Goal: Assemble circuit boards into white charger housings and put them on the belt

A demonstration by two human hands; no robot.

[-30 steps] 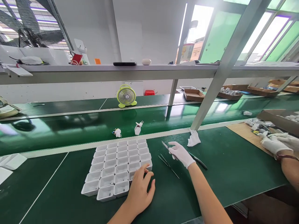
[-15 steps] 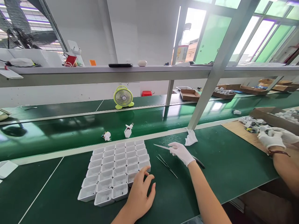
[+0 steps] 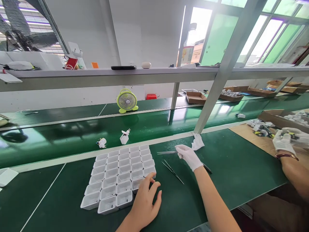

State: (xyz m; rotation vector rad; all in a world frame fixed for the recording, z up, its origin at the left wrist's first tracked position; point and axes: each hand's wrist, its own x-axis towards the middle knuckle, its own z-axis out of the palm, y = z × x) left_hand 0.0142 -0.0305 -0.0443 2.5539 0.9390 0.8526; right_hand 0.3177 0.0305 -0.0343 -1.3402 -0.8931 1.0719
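Observation:
Rows of small white trays [image 3: 124,169] stand side by side on the green table [image 3: 224,167]. My bare left hand [image 3: 146,199] rests at their lower right corner, fingers apart and holding nothing. In a white glove, my right hand [image 3: 188,157] pinches a thin, pale strip-like tool [image 3: 166,152] that points left, above the table. Steel tweezers [image 3: 173,172] lie between my hands. A dark-handled tool [image 3: 207,168] lies partly hidden behind my right wrist. Behind my right hand is a crumpled white cloth [image 3: 197,141].
Two white parts [image 3: 124,137] [image 3: 102,142] sit on the glossy green belt [image 3: 72,135]. A green fan [image 3: 127,100] stands beyond it. A slanted metal post [image 3: 212,96] rises behind the cloth. At right, a person's gloved hands [image 3: 285,141] handle small parts near a cardboard box [image 3: 272,116].
The white parts on the belt have shifted left. My right hand has turned slightly, and the thin tool now lies more level. My left hand has barely moved. The other person's hands have shifted.

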